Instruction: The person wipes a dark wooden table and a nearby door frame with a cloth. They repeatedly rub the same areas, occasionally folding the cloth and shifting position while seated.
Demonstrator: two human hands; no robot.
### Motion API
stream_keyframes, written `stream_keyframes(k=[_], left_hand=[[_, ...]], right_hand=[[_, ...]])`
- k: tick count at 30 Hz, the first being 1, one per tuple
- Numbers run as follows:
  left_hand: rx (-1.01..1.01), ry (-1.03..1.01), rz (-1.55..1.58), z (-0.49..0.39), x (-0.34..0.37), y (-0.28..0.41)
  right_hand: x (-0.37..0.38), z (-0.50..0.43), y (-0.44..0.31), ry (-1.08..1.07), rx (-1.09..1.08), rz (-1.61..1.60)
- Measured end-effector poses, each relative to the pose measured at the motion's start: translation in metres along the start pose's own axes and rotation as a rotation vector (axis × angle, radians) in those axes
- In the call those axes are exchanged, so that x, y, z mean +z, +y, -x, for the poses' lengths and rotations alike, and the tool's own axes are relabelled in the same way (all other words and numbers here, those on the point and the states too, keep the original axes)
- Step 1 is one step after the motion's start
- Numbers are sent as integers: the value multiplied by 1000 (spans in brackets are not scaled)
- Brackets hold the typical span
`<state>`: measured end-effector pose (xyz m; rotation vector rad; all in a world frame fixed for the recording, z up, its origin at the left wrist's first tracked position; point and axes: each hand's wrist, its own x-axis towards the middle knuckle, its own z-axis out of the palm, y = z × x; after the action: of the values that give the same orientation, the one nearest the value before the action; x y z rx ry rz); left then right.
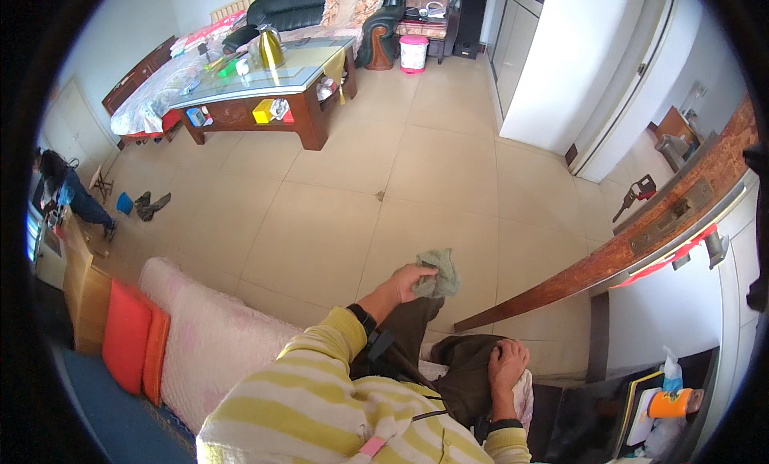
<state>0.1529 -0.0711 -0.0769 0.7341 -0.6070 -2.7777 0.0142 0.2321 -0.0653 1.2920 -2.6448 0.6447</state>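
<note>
My left hand grips a crumpled grey-green cloth in front of my left knee. Thumb and fingers pinch the cloth's near side, and its far part hangs loose. My right hand lies on my right knee, touching the dark trouser leg and holding nothing. I am seated, wearing a yellow-and-white striped top and a dark band on each wrist.
A wooden door stands ajar at right, beside a dark cabinet bearing an orange-wrapped bottle. A pink-covered seat with red cushions lies left. Ahead are a glass-topped coffee table and a bin. Another person is far left.
</note>
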Motion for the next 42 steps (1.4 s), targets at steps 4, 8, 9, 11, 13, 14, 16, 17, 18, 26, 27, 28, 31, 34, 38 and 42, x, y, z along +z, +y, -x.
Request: stream_keyframes(k=[4, 8, 9, 11, 13, 14, 16, 17, 18, 26, 27, 28, 31, 34, 38, 42], left_hand=[[76, 230, -275, -15, 14, -12], [39, 374, -543, -33, 39, -26], [15, 388, -586, -36, 46, -31], [-13, 394, -719, -43, 59, -43], [-33, 319, -882, -47, 68, -53], [-4, 259, -898, -48, 71, -58], [6, 262, -899, -54, 79, -70], [7, 260, -885, -58, 83, -75], [-12, 260, -897, -62, 86, -79], [-32, 314, -790, -70, 108, -86], [-31, 310, -774, -68, 111, -83], [-33, 307, -759, -66, 114, -81], [-16, 264, -717, -59, 130, -69], [24, 221, -724, -48, 152, -54], [44, 90, -643, -22, 195, -22], [118, -145, -456, 14, 242, 7]], right_hand=[[0, 2, 0, 23, -8, -20], [1, 1, 2, 7, -16, -17], [1, 1, 3, 9, -20, -14], [1, 1, 4, 32, -27, -30], [1, 1, 4, 43, -27, -36], [1, 2, 4, 41, -23, -36], [1, 2, 3, 61, -24, -32], [1, 2, 3, 82, -30, -28], [1, 2, 2, 103, -36, -25], [0, 0, 1, 49, -10, -34], [0, 0, 1, 20, 10, -36], [-1, 1, 0, 27, -5, -46], [-3, 2, -1, 37, -18, -55], [-5, 1, -3, 37, -21, -52], [-6, 1, -5, 46, -25, -50], [-6, 2, -4, 28, -22, -50]])
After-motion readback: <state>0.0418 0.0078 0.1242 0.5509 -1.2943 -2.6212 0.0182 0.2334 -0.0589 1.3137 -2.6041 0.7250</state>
